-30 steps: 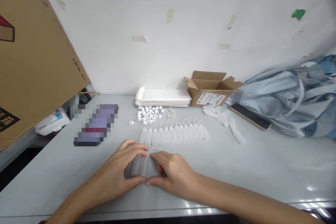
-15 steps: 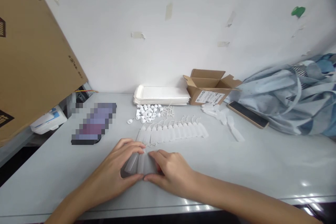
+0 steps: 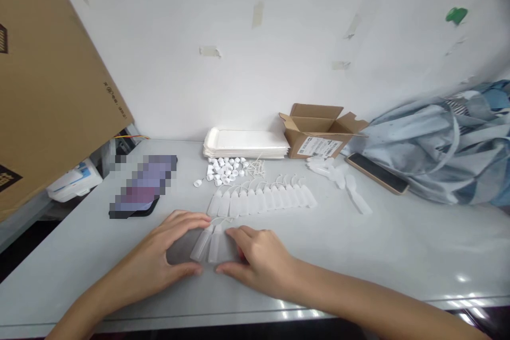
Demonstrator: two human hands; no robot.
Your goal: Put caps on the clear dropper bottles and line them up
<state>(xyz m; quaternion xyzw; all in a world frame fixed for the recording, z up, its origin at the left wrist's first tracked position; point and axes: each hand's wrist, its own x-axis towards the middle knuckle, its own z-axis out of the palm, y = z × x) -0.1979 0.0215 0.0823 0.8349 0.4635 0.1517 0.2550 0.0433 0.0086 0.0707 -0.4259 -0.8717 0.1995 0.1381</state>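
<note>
Two small translucent plastic bottles (image 3: 202, 244) lie side by side on the grey table, thin pale cords trailing from their necks. My left hand (image 3: 169, 247) curves around their left side, thumb and fingers spread, holding nothing. On their right is my right hand (image 3: 258, 260), its thumb and curled forefinger apart with nothing visible between them; its other fingers are partly hidden. Beyond the hands, a slanting row of similar bottles (image 3: 265, 200) lies flat, most with cords at their necks. Behind that row are a pile of white caps (image 3: 225, 171) and several short pale sticks or cords (image 3: 256, 168).
A stack of white padded envelopes (image 3: 247, 144) and an open cardboard box (image 3: 316, 138) stand against the wall. Loose bottles (image 3: 338, 176) and a phone (image 3: 376, 172) lie to the right, beside blue-grey fabric (image 3: 426, 143). A blurred-out device (image 3: 145, 186) sits left, near a large carton (image 3: 48, 79).
My left hand has drawn back to the left, its fingers and thumb parting from the bottles and uncovering their necks. My right hand has barely moved.
</note>
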